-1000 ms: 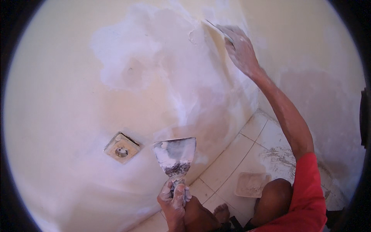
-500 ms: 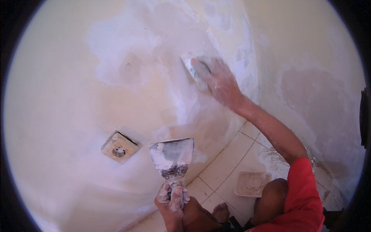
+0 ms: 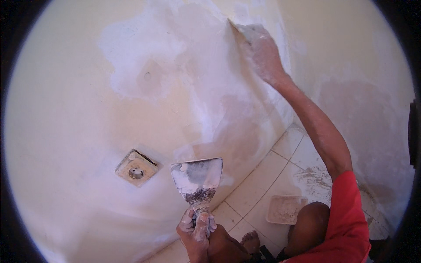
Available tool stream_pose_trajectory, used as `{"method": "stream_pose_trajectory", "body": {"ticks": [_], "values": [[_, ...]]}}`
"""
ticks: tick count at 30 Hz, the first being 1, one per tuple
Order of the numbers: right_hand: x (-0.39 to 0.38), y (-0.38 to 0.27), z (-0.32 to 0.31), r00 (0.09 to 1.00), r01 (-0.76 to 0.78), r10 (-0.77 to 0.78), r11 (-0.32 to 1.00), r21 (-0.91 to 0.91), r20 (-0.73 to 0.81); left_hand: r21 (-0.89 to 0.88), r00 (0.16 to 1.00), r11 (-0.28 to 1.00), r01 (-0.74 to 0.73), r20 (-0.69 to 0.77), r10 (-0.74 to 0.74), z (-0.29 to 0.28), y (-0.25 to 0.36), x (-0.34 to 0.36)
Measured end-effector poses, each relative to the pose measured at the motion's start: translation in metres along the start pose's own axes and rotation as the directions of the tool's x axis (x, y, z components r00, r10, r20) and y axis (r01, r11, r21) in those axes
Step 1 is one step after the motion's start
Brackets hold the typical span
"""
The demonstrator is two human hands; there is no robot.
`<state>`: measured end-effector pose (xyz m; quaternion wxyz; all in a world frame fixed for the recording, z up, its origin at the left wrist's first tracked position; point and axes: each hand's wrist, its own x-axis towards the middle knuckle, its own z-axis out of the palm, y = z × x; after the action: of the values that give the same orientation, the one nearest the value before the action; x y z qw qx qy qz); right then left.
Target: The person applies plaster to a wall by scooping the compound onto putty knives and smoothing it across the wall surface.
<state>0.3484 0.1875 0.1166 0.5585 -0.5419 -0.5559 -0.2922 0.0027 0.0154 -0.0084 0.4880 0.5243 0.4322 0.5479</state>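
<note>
My left hand (image 3: 196,228) is closed round the handle of a putty knife (image 3: 198,175), its wide blade pointing up and smeared with filler. Up at the wall near the corner, my right hand (image 3: 262,55) grips a flat spreader (image 3: 240,30) whose edge lies against the surface. Only part of this tool shows past my fingers, which are dusted white. Around it the wall (image 3: 149,118) carries white and greyish filler patches (image 3: 239,125) over pale yellow paint.
A loose-looking wall socket (image 3: 137,168) sticks out at the lower left. On the tiled floor (image 3: 250,197) a shallow tray (image 3: 283,209) of filler stands beside my knee. Whitish smears mark the tiles near it. The adjoining wall (image 3: 364,105) rises at the right.
My right hand has moved up and slightly right along the wall with the spreader, which is now turned more edge-on. My left hand with the putty knife has barely shifted.
</note>
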Motion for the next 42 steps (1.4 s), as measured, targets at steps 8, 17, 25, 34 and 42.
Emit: {"method": "stream_pose_trajectory", "body": {"ticks": [8,17,25,34,42], "values": [[-0.084,-0.048,0.014,0.954,0.263,-0.256,0.964,-0.026,0.153,0.02,1.0,1.0,0.001,0.019,-0.002,-0.008,-0.004,0.002],[-0.038,0.015,-0.006,0.992,0.125,-0.122,0.989,0.073,-0.045,0.025,0.999,0.999,-0.041,-0.016,0.041,-0.004,0.003,-0.002],[0.012,-0.021,0.009,0.993,0.103,-0.099,0.993,0.059,-0.072,0.032,1.0,0.999,-0.026,0.007,0.026,-0.002,0.005,-0.001],[-0.125,-0.048,0.005,0.888,0.321,-0.314,0.946,0.037,0.335,0.041,0.998,0.997,-0.065,0.004,0.065,-0.007,-0.003,0.0],[-0.02,0.039,-0.009,1.0,0.023,-0.023,0.999,0.049,-0.015,0.024,0.998,0.998,-0.058,0.008,0.058,-0.005,0.003,-0.003]]}}
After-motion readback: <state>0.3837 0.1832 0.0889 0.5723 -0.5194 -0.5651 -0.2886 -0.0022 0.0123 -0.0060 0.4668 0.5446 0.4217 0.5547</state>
